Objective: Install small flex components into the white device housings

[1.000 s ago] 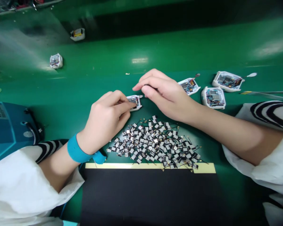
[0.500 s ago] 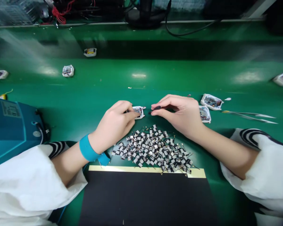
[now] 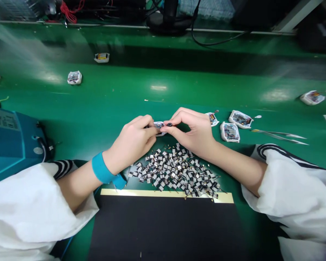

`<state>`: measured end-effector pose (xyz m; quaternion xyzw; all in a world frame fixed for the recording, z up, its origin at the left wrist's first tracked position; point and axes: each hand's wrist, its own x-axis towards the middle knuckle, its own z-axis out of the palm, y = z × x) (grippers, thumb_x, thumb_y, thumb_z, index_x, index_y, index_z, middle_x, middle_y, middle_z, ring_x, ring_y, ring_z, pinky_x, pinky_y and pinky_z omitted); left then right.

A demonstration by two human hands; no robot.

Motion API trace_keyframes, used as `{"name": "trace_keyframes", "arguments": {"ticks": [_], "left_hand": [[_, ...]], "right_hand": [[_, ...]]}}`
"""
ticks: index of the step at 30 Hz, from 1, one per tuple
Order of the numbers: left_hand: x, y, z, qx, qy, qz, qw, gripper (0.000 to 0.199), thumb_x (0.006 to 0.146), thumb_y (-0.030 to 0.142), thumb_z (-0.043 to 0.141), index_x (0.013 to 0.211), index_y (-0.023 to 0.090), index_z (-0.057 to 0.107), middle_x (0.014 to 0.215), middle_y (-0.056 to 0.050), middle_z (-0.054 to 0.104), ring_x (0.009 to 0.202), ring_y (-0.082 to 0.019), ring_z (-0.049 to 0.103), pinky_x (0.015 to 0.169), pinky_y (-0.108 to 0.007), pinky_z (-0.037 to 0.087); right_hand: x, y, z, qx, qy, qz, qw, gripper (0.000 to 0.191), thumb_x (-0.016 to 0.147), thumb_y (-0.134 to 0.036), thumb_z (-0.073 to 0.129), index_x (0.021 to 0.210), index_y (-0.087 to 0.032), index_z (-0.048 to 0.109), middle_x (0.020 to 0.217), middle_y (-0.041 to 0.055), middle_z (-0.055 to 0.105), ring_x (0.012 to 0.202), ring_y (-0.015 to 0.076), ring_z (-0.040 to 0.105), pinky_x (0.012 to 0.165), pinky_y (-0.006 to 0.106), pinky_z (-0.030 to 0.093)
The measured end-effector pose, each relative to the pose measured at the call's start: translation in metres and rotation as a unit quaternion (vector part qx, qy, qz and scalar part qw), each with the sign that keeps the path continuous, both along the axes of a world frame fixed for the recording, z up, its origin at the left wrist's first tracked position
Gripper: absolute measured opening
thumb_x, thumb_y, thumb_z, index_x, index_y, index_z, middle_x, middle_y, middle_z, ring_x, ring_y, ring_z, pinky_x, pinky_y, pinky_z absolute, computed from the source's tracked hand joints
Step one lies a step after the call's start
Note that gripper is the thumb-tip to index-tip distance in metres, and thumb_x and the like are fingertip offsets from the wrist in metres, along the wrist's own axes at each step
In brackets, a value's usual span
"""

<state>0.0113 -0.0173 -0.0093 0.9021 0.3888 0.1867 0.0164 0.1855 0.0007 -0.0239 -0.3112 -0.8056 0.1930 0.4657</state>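
Note:
My left hand (image 3: 137,139), a teal band at its wrist, is closed on the left side of a small white casing with a circuit board inside (image 3: 159,125). Its fingers hide part of that casing. At the casing's right edge, my right hand (image 3: 191,127) pinches a small black part (image 3: 169,124) between thumb and forefinger; most of the part is covered, so its kind is unclear. Just below both hands lies a heap of small grey-and-black square modules with short leads (image 3: 176,170).
Open white casings (image 3: 230,132) stand right of my right hand, with tweezers (image 3: 281,136) beside them. More casings (image 3: 74,77) are spread across the green bench. A blue machine (image 3: 8,141) is at left; a black mat (image 3: 163,228) lies in front. A black cable (image 3: 206,44) hangs at the back.
My right hand has moved left with the black part, up to the casing. The left hand stays on the casing. The view has shifted slightly, showing more casings at right.

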Motion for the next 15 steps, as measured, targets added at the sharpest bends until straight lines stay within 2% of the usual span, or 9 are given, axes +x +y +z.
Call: {"name": "trace_keyframes", "arguments": {"ticks": [6, 11, 13, 15], "left_hand": [[0.000, 0.001, 0.000, -0.020, 0.005, 0.001, 1.000, 0.019, 0.081, 0.015, 0.042, 0.072, 0.014, 0.059, 0.080, -0.005, 0.052, 0.084, -0.018, 0.054, 0.071, -0.030, 0.048], [-0.005, 0.002, -0.002, -0.017, 0.005, 0.001, 1.000, 0.021, 0.081, 0.015, 0.038, 0.075, 0.015, 0.058, 0.082, -0.005, 0.053, 0.083, -0.017, 0.054, 0.072, -0.029, 0.049], [-0.010, 0.000, 0.000, 0.007, -0.015, -0.020, 1.000, 0.021, 0.081, 0.018, 0.038, 0.079, 0.017, 0.059, 0.084, -0.005, 0.054, 0.080, -0.018, 0.055, 0.069, -0.029, 0.048], [-0.009, 0.003, 0.000, 0.052, -0.073, -0.042, 0.995, 0.018, 0.081, 0.021, 0.041, 0.081, 0.021, 0.059, 0.085, -0.005, 0.055, 0.075, -0.018, 0.055, 0.063, -0.029, 0.047]], "right_hand": [[-0.003, -0.001, 0.001, -0.021, -0.009, -0.005, 1.000, 0.029, 0.080, -0.030, 0.052, 0.058, -0.018, 0.039, 0.060, -0.0004, 0.048, 0.058, 0.0106, 0.047, 0.053, 0.023, 0.037], [-0.005, 0.003, -0.006, -0.037, -0.017, -0.002, 0.999, 0.031, 0.081, -0.031, 0.050, 0.058, -0.018, 0.035, 0.059, -0.0018, 0.042, 0.055, 0.0092, 0.042, 0.050, 0.022, 0.035], [-0.010, 0.002, -0.004, -0.033, -0.043, -0.024, 0.998, 0.031, 0.081, -0.029, 0.050, 0.058, -0.019, 0.033, 0.059, -0.0027, 0.041, 0.055, 0.0081, 0.041, 0.050, 0.021, 0.036], [-0.015, -0.001, 0.006, -0.042, -0.117, -0.064, 0.990, 0.031, 0.081, -0.025, 0.050, 0.057, -0.018, 0.032, 0.062, -0.0030, 0.045, 0.058, 0.0065, 0.044, 0.057, 0.017, 0.039]]}}
